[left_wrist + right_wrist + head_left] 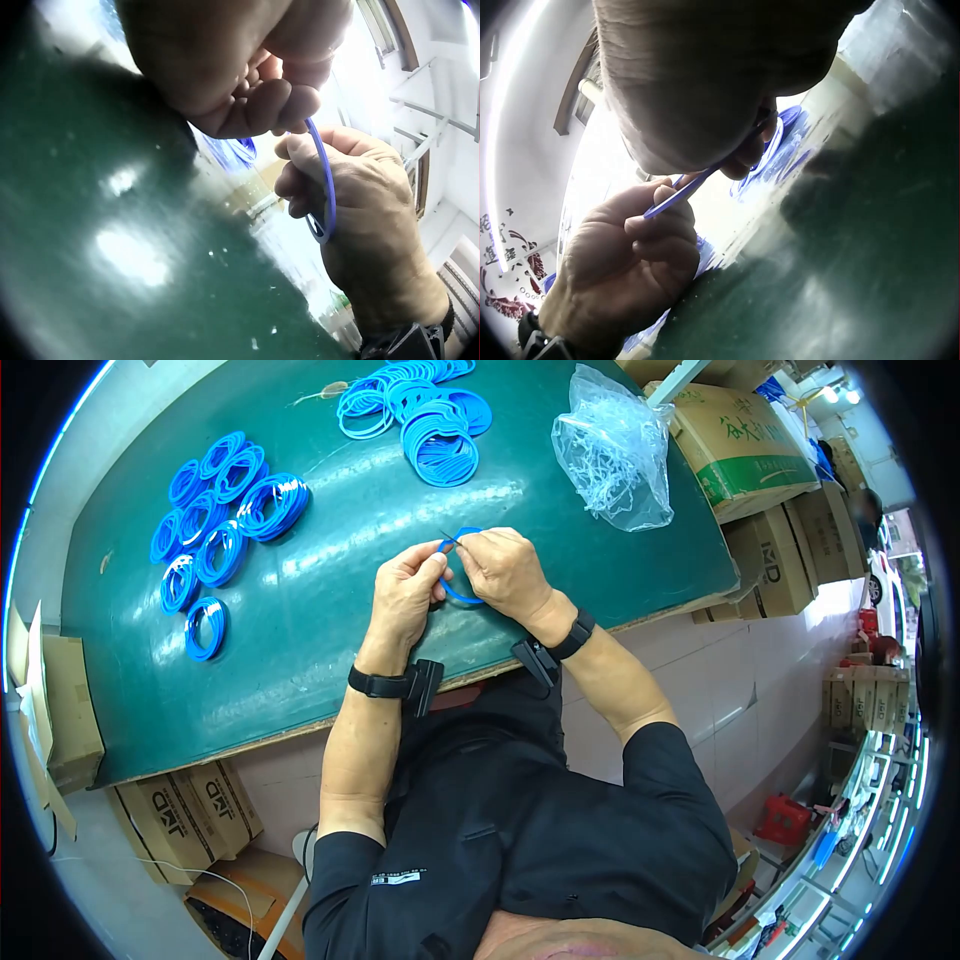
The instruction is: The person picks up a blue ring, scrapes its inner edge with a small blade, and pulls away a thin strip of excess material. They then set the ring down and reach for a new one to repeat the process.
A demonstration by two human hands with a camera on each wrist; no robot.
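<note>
Over the green table, my left hand [405,592] pinches a thin blue ring [462,598] between thumb and fingers. My right hand [512,572] is close on the ring's other side, fingers curled, with a thin dark pointed tool [453,541] sticking out toward the left fingertips. The tool's kind cannot be made out; most of it is hidden in the right hand. In the left wrist view, the ring [328,176] hangs below the left fingertips, in front of the right hand [367,199]. The right wrist view shows the ring [681,195] edge-on between both hands.
Several bundles of blue rings [222,550] lie at the left of the green table [340,600]. More rings [440,445] are piled at the far side. A clear plastic bag [615,455] with pale scraps sits at the right, beside cardboard boxes [745,445].
</note>
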